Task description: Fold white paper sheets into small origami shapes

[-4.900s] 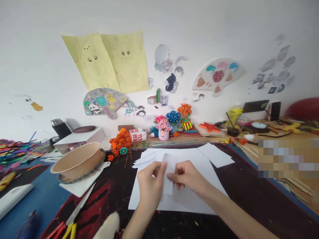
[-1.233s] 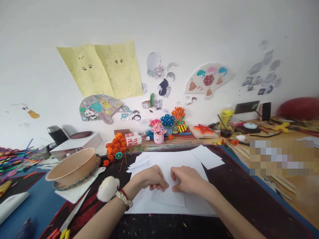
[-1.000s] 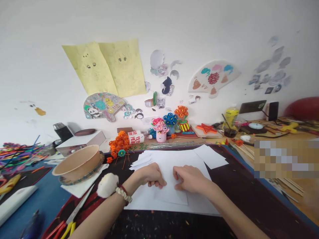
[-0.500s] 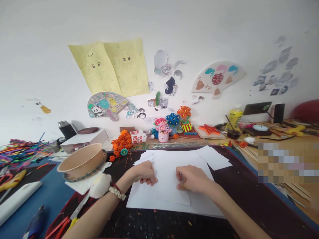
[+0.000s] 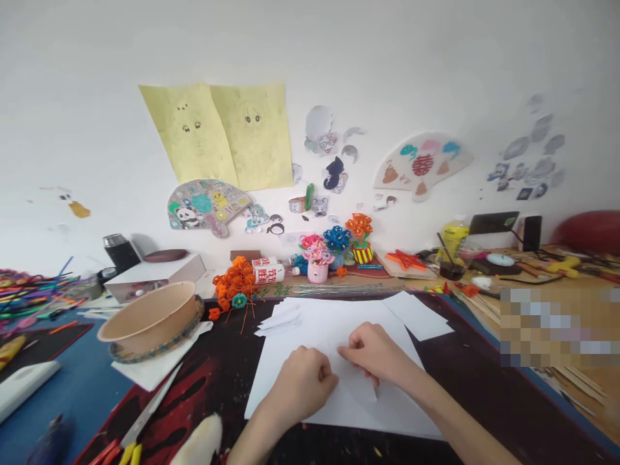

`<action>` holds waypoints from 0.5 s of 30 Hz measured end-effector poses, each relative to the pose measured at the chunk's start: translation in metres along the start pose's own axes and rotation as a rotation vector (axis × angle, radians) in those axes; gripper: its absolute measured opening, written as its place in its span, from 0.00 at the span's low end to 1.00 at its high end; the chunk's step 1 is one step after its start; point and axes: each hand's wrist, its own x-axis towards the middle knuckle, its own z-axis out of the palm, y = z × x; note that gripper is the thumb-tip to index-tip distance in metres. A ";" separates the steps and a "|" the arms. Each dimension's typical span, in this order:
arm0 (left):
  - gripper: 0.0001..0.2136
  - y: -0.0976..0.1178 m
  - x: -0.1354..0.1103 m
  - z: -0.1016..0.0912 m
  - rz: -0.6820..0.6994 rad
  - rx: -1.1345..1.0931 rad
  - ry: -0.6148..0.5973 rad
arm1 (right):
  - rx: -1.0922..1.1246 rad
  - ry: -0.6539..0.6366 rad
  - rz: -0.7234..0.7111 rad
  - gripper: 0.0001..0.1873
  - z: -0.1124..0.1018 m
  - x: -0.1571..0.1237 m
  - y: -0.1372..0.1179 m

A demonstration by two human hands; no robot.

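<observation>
Narrowly apart, left hand (image 5: 304, 382) and right hand (image 5: 372, 352) curl inside edges of paper (image 5: 334, 316) (grips: can't tell).

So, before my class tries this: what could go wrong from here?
The small sheet is between the left hand and right hand; uneven pulling might crease or tear it.
The scissors lie over on the left, blade pointing away from the person; a wide sweep of the left hand could catch them.
The cup at the back right seems to hold dark liquid, which might stain the white paper if spilled.
</observation>
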 end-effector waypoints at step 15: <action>0.10 -0.009 0.003 0.004 0.015 0.035 0.036 | 0.098 -0.330 0.071 0.16 0.001 0.025 -0.012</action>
